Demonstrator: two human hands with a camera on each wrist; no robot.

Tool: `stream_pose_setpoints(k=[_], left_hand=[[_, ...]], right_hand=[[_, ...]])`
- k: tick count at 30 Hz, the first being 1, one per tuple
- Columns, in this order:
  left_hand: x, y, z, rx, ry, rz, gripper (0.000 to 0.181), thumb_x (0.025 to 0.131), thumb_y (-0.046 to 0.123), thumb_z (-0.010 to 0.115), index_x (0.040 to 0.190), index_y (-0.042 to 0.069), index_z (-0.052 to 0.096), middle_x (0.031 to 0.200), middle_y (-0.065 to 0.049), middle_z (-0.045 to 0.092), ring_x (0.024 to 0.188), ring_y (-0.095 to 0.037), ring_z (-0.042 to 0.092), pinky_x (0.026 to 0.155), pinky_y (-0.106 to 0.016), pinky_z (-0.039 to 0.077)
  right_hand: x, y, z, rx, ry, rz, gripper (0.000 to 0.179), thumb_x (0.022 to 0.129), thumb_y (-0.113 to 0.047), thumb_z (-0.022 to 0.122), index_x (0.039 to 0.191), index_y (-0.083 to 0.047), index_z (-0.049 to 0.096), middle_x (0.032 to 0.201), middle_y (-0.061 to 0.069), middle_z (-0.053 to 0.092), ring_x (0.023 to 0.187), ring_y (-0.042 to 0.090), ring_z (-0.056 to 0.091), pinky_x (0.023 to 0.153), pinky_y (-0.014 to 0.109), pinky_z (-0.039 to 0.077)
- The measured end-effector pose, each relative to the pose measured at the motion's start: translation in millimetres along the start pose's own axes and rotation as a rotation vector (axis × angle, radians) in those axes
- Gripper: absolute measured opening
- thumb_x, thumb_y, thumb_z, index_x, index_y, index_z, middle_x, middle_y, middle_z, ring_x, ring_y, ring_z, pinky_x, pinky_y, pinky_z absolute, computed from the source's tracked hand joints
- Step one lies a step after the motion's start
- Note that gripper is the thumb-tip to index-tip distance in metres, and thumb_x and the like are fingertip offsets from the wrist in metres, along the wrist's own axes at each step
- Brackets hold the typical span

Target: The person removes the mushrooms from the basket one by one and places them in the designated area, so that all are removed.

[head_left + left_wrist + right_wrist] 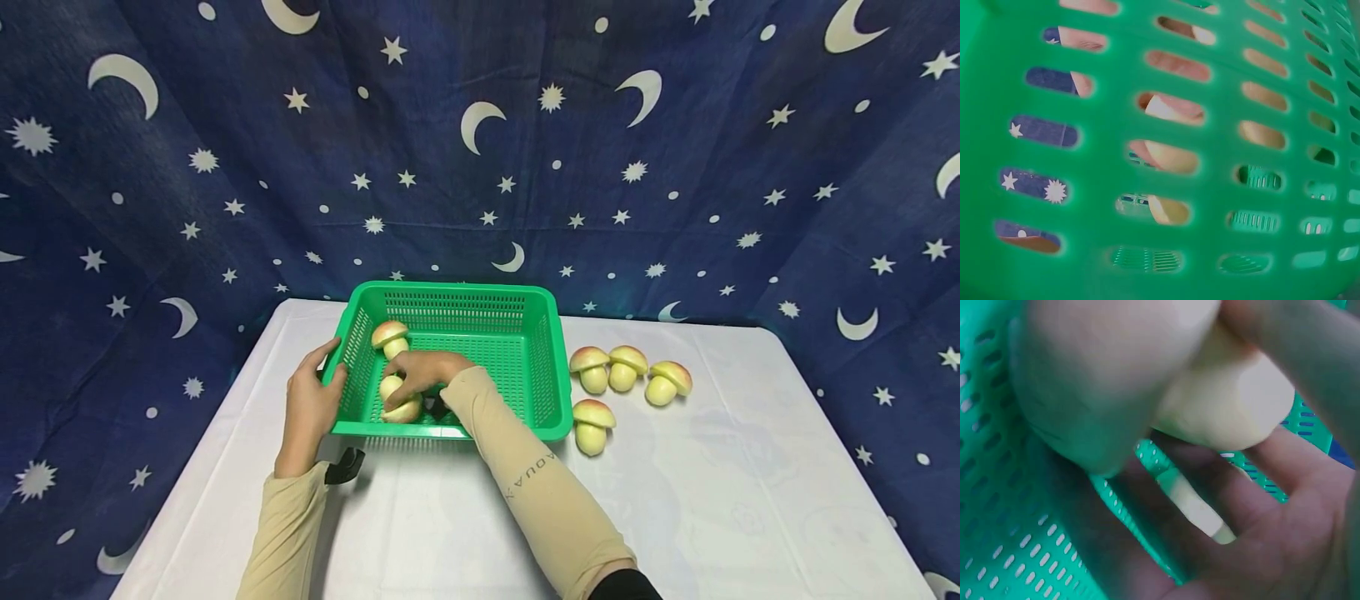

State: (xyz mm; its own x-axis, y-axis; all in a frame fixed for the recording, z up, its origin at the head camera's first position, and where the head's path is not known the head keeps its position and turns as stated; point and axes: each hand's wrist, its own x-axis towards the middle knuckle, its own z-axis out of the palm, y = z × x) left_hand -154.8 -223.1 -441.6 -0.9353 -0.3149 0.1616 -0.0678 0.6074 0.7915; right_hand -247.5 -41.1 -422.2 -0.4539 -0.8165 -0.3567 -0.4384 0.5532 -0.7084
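Note:
At the left end of a green plastic basket (480, 431), my left hand (309, 408) holds the rim between thumb and fingers. The left wrist view shows only the basket's slotted wall (1097, 156) close up. My right hand (423, 371) reaches into the basket and grips a toy mushroom (405, 411), its cap toward the near wall. The right wrist view shows this mushroom (1104, 381) large and blurred, fingers beside it. Behind it in the basket, another toy mushroom (390, 335) with a reddish-yellow cap stands near the left wall, partly hidden by the hand.
Several more toy mushrooms stand on the white table (712, 500) right of the basket: one close to its near corner (592, 429), others further back, including a tilted mushroom (667, 383). A dark blue cloth (420, 150) with moons and stars hangs behind the table.

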Motion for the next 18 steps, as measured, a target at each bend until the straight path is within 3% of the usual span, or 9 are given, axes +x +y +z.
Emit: stream_pose_setpoints(k=[6,13,18], left_hand=[[0.5,-0.1,-0.5,0.01,0.005,0.001,0.045,0.1,0.013,0.056,0.144,0.013,0.054,0.141,-0.018,0.054,0.098,-0.037,0.068,0.067,-0.039,0.053],[1.5,-0.8,-0.3,0.009,0.01,0.007,0.045,0.099,0.013,0.055,0.144,0.013,0.054,0.141,-0.019,0.054,0.098,-0.038,0.068,0.069,-0.041,0.053],[0.2,-0.5,-0.6,0.009,0.002,0.002,0.045,0.1,0.014,0.055,0.145,0.014,0.053,0.142,-0.018,0.053,0.099,-0.038,0.068,0.068,-0.041,0.053]], right_hand=[[-6.4,-3,-4,-0.03,0.05,0.017,0.045,0.09,-0.031,0.072,0.128,-0.01,0.063,0.107,-0.001,0.063,0.09,0.01,0.058,0.078,0.023,0.048],[-13.2,-5,-7,-0.041,0.096,0.011,0.05,0.091,-0.032,0.071,0.134,-0.008,0.06,0.116,0.004,0.063,0.095,0.012,0.059,0.081,0.023,0.048],[-16.8,-6,-8,-0.057,0.191,0.006,0.053,0.088,-0.031,0.074,0.133,-0.007,0.06,0.12,0.006,0.064,0.096,0.012,0.06,0.079,0.022,0.049]])
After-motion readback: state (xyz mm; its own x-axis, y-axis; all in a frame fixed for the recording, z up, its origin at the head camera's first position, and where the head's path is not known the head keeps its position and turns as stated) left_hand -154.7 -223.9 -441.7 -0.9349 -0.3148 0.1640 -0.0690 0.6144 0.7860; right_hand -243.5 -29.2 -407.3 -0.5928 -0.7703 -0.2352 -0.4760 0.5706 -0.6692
